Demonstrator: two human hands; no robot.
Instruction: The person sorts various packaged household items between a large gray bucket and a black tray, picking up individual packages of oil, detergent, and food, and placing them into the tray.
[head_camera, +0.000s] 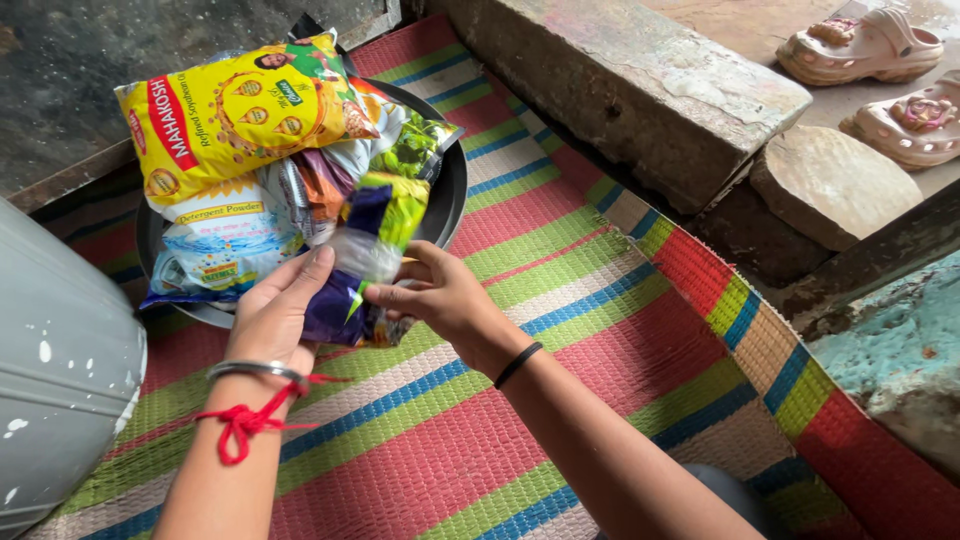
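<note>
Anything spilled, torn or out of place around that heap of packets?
No spill or tear shows. Both hands hold a purple-and-green plastic packet. The yellow pouch tops a crowded round dark tray, overhanging its rim.

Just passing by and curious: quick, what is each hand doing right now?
Left hand: fingers closed on the purple and green packet, gripping its left side.
Right hand: fingers closed on the same packet, pinching its right side.

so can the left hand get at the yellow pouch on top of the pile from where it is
Probably yes: the yellow pouch lies uncovered atop the pile on the dark tray, just beyond the left hand. That hand's grip is on a purple packet, though.
</note>
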